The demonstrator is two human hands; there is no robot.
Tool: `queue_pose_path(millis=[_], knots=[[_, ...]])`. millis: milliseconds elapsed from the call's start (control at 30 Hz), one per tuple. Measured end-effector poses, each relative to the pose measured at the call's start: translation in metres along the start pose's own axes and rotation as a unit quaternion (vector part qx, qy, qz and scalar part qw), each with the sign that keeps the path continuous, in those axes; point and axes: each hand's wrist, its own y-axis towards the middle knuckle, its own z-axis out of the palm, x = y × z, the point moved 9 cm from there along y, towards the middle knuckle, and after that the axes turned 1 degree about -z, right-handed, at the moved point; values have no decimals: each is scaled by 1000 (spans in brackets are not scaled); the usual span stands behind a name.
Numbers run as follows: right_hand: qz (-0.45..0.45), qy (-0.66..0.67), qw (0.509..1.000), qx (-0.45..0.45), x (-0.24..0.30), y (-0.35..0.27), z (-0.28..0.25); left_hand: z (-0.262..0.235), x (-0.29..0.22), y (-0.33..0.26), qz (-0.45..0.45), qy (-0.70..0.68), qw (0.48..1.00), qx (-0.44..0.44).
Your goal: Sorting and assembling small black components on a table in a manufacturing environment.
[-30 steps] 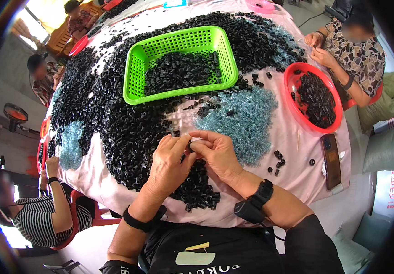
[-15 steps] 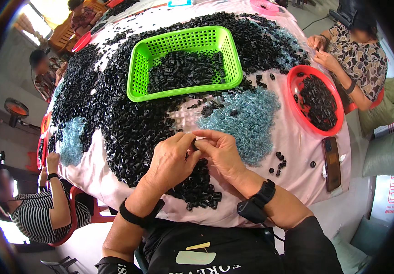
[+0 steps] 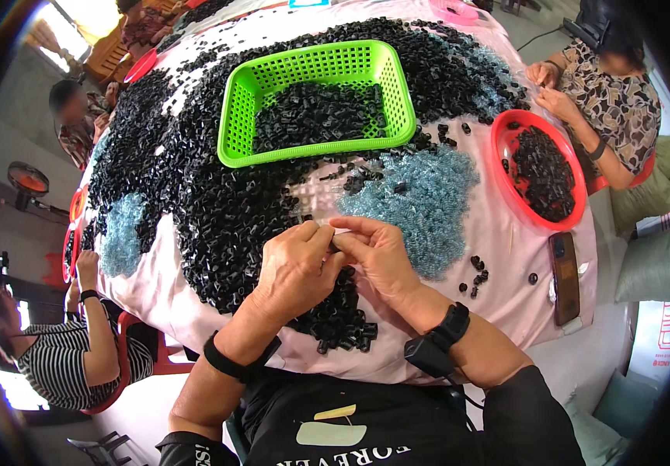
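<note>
My left hand (image 3: 294, 262) and my right hand (image 3: 381, 255) meet over the near middle of the table. Between their fingertips they pinch a small black plastic part (image 3: 335, 241), mostly covered by the fingers. Loose black plastic pieces (image 3: 226, 225) form a big heap to the left of my hands, and a smaller cluster (image 3: 339, 326) lies below them. Just beyond my right hand spreads a pile of tiny shiny blue-grey pieces (image 3: 412, 206), which look like small springs.
A green perforated basket (image 3: 315, 155) of black pieces stands beyond my hands. To the right are a red basin (image 3: 498, 167) of black parts and a phone in a brown case (image 3: 565, 279). Co-workers sit around the pink tablecloth (image 3: 506, 311), one in a striped shirt (image 3: 55, 369) at left.
The fingers of both hands have shifted slightly around the small black part, which shows less now. The view has moved a little; the piles and containers stay as they were.
</note>
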Motion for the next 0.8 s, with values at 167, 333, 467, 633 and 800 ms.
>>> queue_pose_path(millis=[167,333,467,633,800], knots=[[-2,14,1000,-8,0,1,1,3,8,0,-46,-31,998,12],[-2,12,1000,-9,-3,2,-2,4,14,-2,-54,-38,998,11],[5,-51,999,6,1,0,3,7,18,-5,-56,-24,998,14],[11,-33,999,-5,-4,2,-2,10,16,-3,-57,-31,998,15],[13,-41,999,-3,-4,2,-2,7,10,-2,-20,-21,999,12]])
